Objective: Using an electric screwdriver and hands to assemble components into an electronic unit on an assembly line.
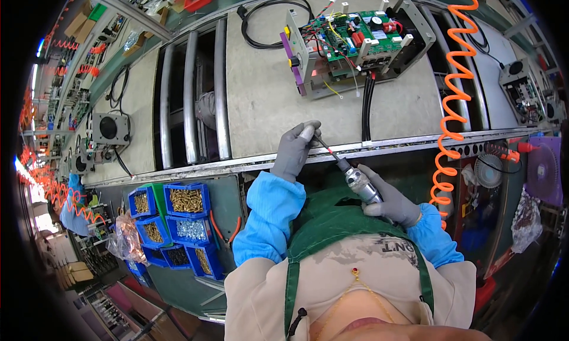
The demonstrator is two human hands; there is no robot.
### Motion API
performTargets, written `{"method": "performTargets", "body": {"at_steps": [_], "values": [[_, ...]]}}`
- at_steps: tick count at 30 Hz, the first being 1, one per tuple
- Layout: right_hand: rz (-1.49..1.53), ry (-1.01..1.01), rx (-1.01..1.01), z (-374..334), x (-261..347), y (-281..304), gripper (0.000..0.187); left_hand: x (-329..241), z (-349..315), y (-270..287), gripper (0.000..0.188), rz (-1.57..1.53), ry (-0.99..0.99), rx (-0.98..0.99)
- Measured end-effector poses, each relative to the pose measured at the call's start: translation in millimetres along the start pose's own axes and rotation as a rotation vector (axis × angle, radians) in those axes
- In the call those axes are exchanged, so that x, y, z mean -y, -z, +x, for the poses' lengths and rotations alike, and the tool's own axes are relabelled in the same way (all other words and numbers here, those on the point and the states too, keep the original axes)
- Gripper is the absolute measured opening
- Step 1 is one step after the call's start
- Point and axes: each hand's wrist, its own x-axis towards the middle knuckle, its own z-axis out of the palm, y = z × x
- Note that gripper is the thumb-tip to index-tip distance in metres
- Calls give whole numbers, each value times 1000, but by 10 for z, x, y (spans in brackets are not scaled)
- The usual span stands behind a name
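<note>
My right hand (392, 200), in a grey glove, is wrapped round a silver air screwdriver (363, 185). Its long thin bit (333, 153) points up and left, to the fingers of my left hand (294, 148). That hand is gloved too, with thumb and forefinger pinched together at the tip of the bit; whatever is between them is too small to make out. Beyond both hands, an opened device (364, 44) stands on a pale board (261, 86). It has a green circuit board, coloured wires and a purple front panel, and black cables hang from its near side.
Metal rollers (189, 98) lie left of the board. Blue bins (188, 200) of screws and small fittings stand at the lower left. An orange coiled hose (453, 104) hangs on the right. More device units (109, 129) sit farther along the line.
</note>
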Motion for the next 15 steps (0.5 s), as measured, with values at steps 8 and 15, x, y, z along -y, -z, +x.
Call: {"method": "performTargets", "body": {"at_steps": [8, 15], "values": [[120, 23, -27, 29, 26, -41, 96, -3, 93, -142, 40, -276, 105, -32], [155, 59, -40, 23, -104, 41, 97, 52, 176, -198, 31, -166, 165, -61]]}}
